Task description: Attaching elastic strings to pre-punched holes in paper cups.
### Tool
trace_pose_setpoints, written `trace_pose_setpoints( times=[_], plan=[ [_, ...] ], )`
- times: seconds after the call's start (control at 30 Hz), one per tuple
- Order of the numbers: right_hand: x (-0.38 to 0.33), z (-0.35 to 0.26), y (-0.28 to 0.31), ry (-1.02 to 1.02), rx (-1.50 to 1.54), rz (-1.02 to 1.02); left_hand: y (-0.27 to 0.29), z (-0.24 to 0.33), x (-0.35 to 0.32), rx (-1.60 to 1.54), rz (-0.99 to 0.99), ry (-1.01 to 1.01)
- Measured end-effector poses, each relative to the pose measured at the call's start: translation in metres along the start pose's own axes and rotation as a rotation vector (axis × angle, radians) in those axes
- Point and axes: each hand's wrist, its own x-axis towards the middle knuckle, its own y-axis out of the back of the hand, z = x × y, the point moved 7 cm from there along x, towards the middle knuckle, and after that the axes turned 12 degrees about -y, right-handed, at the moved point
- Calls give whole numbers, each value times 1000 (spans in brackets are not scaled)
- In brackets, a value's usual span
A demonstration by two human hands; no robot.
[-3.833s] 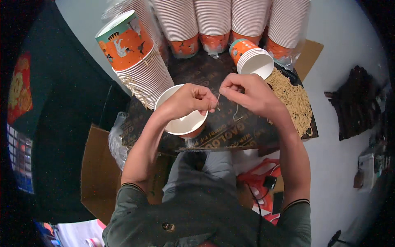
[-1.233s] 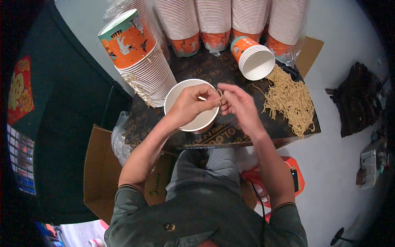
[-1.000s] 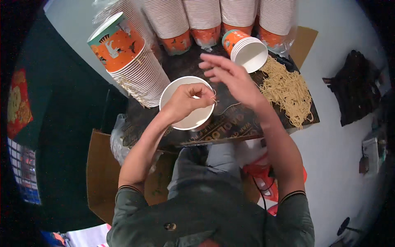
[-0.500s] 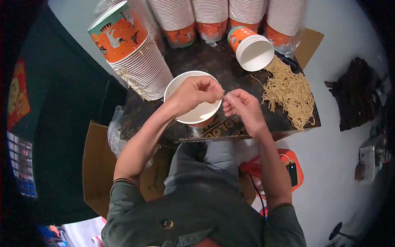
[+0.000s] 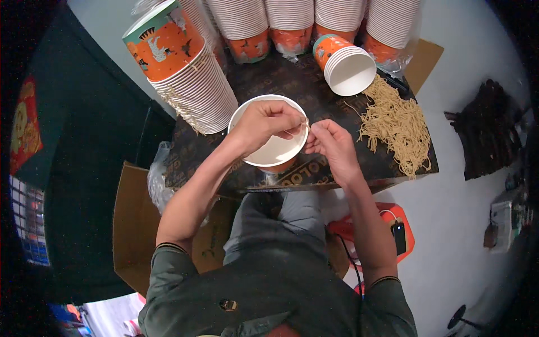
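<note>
1. Lowered since about a second ago, when it was raised with fingers spread, the right hand (image 5: 336,146) is now with its fingertips just beside those of the left hand (image 5: 265,124), to their right and slightly nearer the body.
2. Between the two grips is a thin beige strand (image 5: 307,126); its short visible part runs roughly away from the body, and its ends are too small to trace. Both hands are equally near it.
3. Left grip: thumb and forefinger pinched on the strand. Right grip: fingertips drawn together, seemingly pinched on its nearer part.
4. Beneath the left hand, a white-lined tub (image 5: 275,156) stands mouth up on the dark tabletop (image 5: 281,73). The strand shows at its right rim; I cannot tell whether they touch.
5. Right of the right hand lies a heap of beige strands (image 5: 396,132), with a tipped tub stack (image 5: 351,73) just beyond.
6. A tall tub stack (image 5: 199,95) leans at left; wrapped stacks (image 5: 290,17) line the far edge.
7. Around: a dark curtain (image 5: 84,185), a cardboard box (image 5: 135,224), pale floor (image 5: 443,236).
</note>
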Motion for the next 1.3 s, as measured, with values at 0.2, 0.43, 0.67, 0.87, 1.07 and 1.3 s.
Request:
trace_pose_setpoints(
  times=[0.2, 0.43, 0.67, 0.87, 1.07, 1.3],
  plan=[
    [0, 13, 4, -67, 47, 12, 3, -2, 0, -48, 25, -33],
    [-1, 25, 4, -131, 198, -57, -1, 0, -1, -142, 37, 25],
    [-7, 25, 0, -161, 363, -87, -3, 11, 4, -88, 55, -20],
    [-9, 29, -10, -161, 389, -140, -1, 6, 2, -31, 45, -17],
    [0, 29, -11, -136, 358, -109, -6, 10, -15, 108, 33, -41],
    [10, 22, -19, -153, 398, -99, -25, 37, -18, 741, 142, -352]
  ],
)
